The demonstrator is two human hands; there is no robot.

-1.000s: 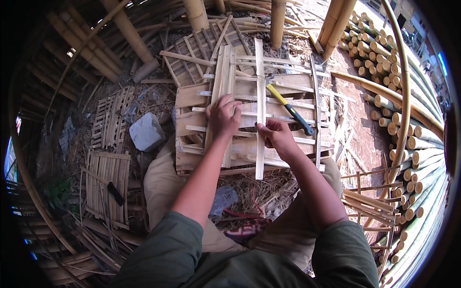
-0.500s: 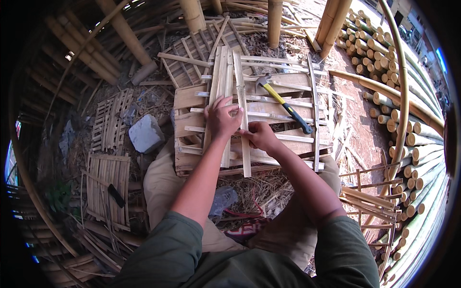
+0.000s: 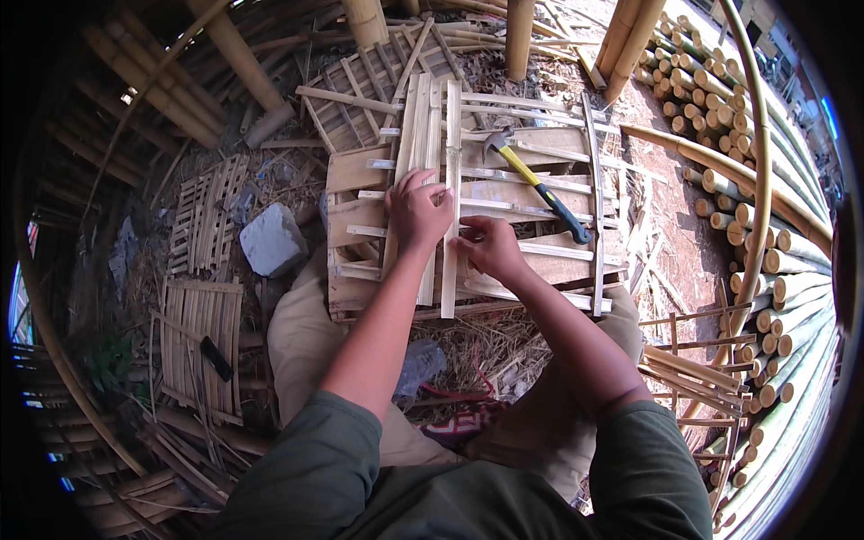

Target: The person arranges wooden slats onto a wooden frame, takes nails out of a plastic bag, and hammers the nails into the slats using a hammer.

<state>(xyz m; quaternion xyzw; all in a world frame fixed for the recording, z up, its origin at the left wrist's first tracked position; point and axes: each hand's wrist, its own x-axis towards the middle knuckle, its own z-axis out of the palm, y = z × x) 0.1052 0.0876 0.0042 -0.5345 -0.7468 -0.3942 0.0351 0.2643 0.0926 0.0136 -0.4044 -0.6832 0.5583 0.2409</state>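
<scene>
Several pale bamboo slats lie side by side, lengthwise, over thin cross strips. My left hand bends its fingers over them, with its thumb against a separate bamboo slat just to the right. At that slat's right edge is my right hand, its fingers curled and thumb close to the index finger; anything small between them is hidden. A claw hammer with a yellow and black handle rests on the strips farther right. Everything lies on a wooden board platform before my knees.
A pale stone block and slatted panels are on the left, a dark phone-like object on one panel. Stacked bamboo poles fill the right side. Upright bamboo posts stand beyond the platform. A clear plastic bag lies between my legs.
The separate slat has swung from a slant to nearly parallel with the others, its near end moving left. Both hands stay beside it. The view has shifted slightly.
</scene>
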